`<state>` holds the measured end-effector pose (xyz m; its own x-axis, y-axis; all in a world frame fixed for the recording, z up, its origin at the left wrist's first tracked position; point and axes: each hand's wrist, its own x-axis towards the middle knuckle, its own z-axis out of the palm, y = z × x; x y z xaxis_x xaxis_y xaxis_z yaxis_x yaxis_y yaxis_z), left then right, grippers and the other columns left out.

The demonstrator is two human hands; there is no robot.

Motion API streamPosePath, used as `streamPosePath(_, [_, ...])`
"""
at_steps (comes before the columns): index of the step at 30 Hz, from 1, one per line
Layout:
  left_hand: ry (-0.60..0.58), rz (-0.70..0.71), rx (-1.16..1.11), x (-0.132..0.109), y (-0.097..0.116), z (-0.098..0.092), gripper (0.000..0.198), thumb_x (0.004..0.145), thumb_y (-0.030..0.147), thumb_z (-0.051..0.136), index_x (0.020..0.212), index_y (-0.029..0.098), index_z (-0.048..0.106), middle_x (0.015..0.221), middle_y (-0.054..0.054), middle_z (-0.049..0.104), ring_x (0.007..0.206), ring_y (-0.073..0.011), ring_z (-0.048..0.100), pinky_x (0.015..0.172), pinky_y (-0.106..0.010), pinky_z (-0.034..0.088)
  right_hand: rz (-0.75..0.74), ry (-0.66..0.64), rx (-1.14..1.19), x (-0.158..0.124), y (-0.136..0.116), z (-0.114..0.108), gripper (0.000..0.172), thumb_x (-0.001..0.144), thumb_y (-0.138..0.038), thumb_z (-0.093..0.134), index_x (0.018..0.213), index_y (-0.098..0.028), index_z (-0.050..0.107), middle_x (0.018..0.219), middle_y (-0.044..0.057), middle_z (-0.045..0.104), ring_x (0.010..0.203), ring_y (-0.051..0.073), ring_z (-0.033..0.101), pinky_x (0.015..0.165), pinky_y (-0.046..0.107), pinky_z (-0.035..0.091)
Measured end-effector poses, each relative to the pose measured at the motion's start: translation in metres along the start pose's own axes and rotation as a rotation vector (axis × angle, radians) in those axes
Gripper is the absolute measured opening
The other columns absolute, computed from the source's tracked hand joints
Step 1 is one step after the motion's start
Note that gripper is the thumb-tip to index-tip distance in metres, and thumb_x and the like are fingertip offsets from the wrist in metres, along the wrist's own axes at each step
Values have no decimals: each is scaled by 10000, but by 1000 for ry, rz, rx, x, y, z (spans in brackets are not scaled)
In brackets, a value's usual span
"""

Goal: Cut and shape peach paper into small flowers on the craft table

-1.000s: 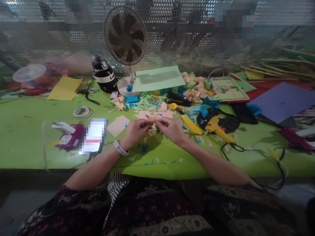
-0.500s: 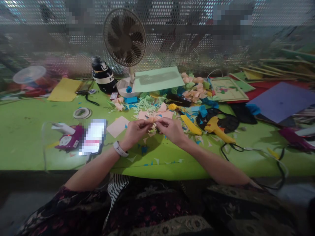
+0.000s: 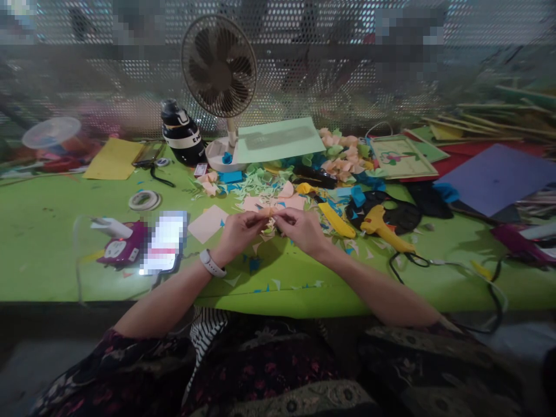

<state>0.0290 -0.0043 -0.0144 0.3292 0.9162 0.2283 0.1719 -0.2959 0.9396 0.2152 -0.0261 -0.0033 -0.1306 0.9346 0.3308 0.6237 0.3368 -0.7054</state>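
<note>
Over the middle of the green tabletop, my left hand [image 3: 241,233] and my right hand [image 3: 303,230] meet at the fingertips. Both pinch a small piece of peach paper [image 3: 270,212] between them; its exact shape is mostly hidden by the fingers. A thin dark tip shows beside it, too small to name. Beneath and just beyond the hands lie peach paper pieces [image 3: 296,202] among many green and blue scraps [image 3: 260,182]. A peach paper square [image 3: 207,224] rests left of my left hand. To the right of my right hand is a yellow-handled cutter [image 3: 337,220].
A yellow glue gun [image 3: 382,229] with a cable lies on the right, by a black tray [image 3: 408,213]. On the left are a lit phone [image 3: 165,242], a purple device [image 3: 125,246] and a tape roll [image 3: 145,200]. A fan [image 3: 219,66] and black bottle [image 3: 185,136] stand behind.
</note>
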Motion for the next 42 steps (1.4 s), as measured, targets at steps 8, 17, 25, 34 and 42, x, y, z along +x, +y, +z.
streamPosePath(8, [-1, -3, -1, 1, -2, -1, 282, 818, 404, 704, 910, 145, 766, 858, -93, 781, 793, -235, 744, 717, -335, 615, -30, 6, -56, -1, -4, -2, 206, 911, -271, 570, 851, -170, 739, 652, 19, 682, 558, 133, 579, 549, 244, 384])
streamPosePath(17, [5, -2, -31, 1, -1, -1, 319, 794, 455, 739, 884, 149, 762, 844, -91, 777, 788, -226, 736, 710, -317, 609, -14, -11, -62, -1, -4, -3, 225, 922, -280, 552, 880, -167, 741, 651, 23, 676, 560, 138, 578, 553, 251, 382])
streamPosePath(25, [2, 26, 39, 0, -1, -1, 272, 823, 419, 712, 905, 165, 765, 845, -81, 777, 790, -222, 732, 701, -310, 601, 10, -28, -32, 0, -2, -3, 254, 934, -312, 531, 911, -164, 736, 640, 17, 660, 549, 138, 572, 539, 252, 383])
streamPosePath(34, [-15, 88, 216, -1, 7, -3, 216, 872, 345, 652, 930, 173, 769, 833, -72, 775, 714, -183, 695, 649, -276, 540, 0, -7, -32, -1, -3, -4, 266, 936, -339, 533, 906, -180, 744, 649, 16, 673, 561, 134, 575, 530, 241, 380])
streamPosePath(42, [-1, 155, 312, 0, 5, -4, 195, 879, 319, 640, 921, 183, 774, 826, -54, 778, 678, -170, 675, 626, -265, 493, -12, 5, -28, 0, 0, -2, 223, 911, -309, 565, 937, -183, 747, 724, 32, 724, 618, 153, 628, 556, 246, 418])
